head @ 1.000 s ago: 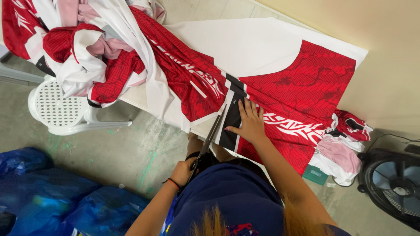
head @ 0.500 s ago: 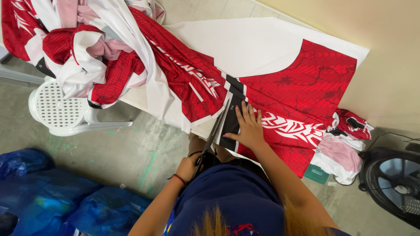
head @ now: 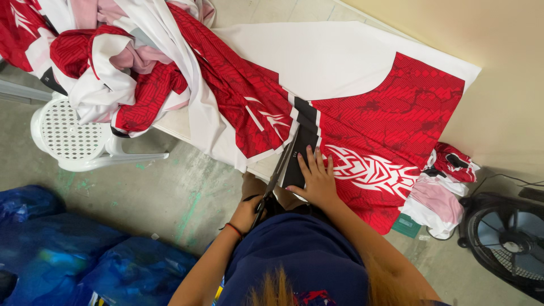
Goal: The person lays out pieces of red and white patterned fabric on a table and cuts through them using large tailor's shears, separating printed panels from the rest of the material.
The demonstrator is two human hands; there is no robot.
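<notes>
Her left hand (head: 247, 212) grips the scissors (head: 276, 178), fingers closed through the handles; just beside them, the right hand (head: 317, 180) lies flat, fingers spread, pinning the red-and-white fabric (head: 391, 124) steady.

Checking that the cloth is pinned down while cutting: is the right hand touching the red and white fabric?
Touching. In the head view the right hand lies flat, fingers spread, on the red and white fabric beside the scissors.

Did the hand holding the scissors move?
Yes. The left hand with the scissors moved slightly forward along the red and white fabric, toward the table edge.
</notes>
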